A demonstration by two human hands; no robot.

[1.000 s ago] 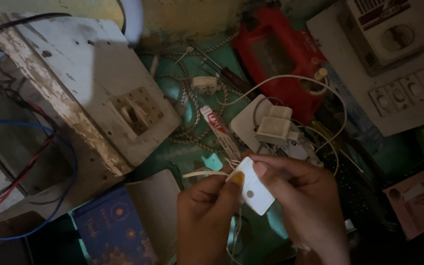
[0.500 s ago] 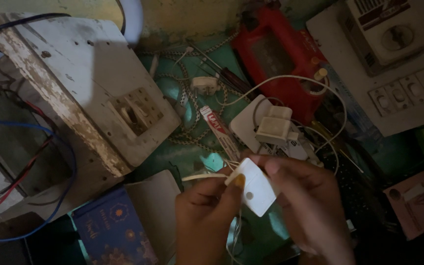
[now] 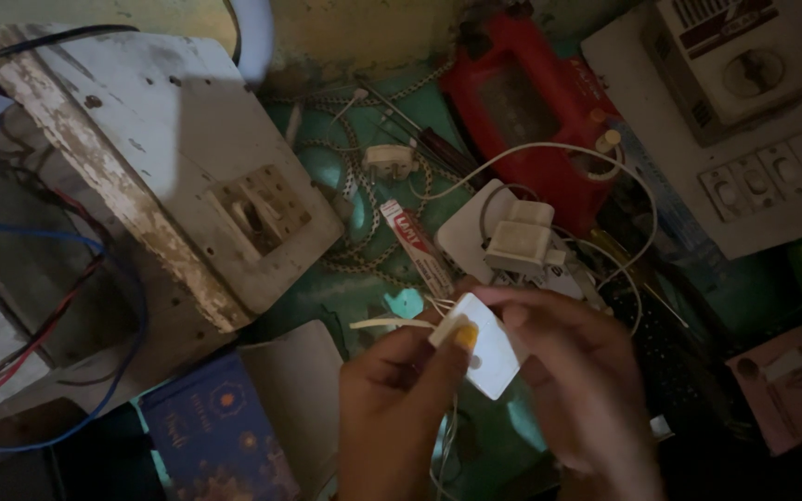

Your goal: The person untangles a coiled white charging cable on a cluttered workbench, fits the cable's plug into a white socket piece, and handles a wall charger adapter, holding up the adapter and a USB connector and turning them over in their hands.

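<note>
With your left hand (image 3: 392, 408) and right hand (image 3: 573, 390) both pinched on the small white adapter (image 3: 482, 345), brace it firmly (wires dangling underneath) while you work.

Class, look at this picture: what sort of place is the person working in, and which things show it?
Probably an electrical repair bench: a switchboard, an open wired box and loose chargers surround the hands.
</note>
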